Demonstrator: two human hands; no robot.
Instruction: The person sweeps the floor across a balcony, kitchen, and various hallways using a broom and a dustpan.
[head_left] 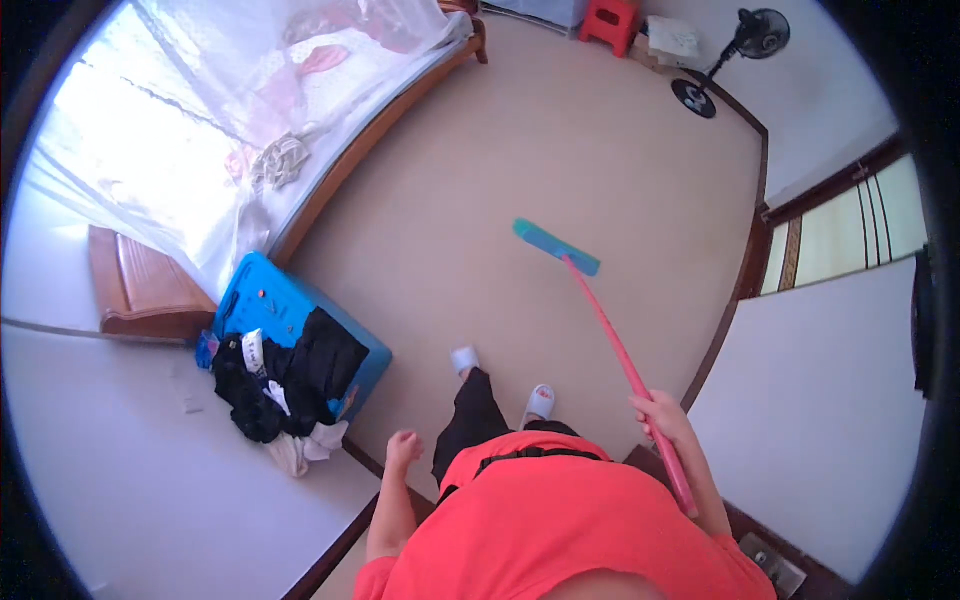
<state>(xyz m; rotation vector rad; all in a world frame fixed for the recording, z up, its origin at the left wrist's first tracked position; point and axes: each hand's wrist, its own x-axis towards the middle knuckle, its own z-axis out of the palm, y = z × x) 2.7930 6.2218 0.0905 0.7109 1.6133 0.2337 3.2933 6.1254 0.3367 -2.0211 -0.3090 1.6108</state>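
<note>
My right hand [660,416] is wrapped round the pink handle of a broom [617,345]. The handle slants from beside my right hip out to the floor [440,200] ahead. At its far end, the broom's blue-green head [556,247] lies on or just above the beige floor; I cannot tell whether it touches. My left hand [404,448] hangs by my left side, fingers curled into a loose fist with nothing visible in it. The blue storage box [376,365] is the nearest thing to that hand.
Dark clothes [290,370] are heaped over the blue box at left. A wooden bed [385,100] under white netting stands far left. At the far right are a black standing fan [712,70] and a red stool [610,25]. A doorway [840,230] opens at right.
</note>
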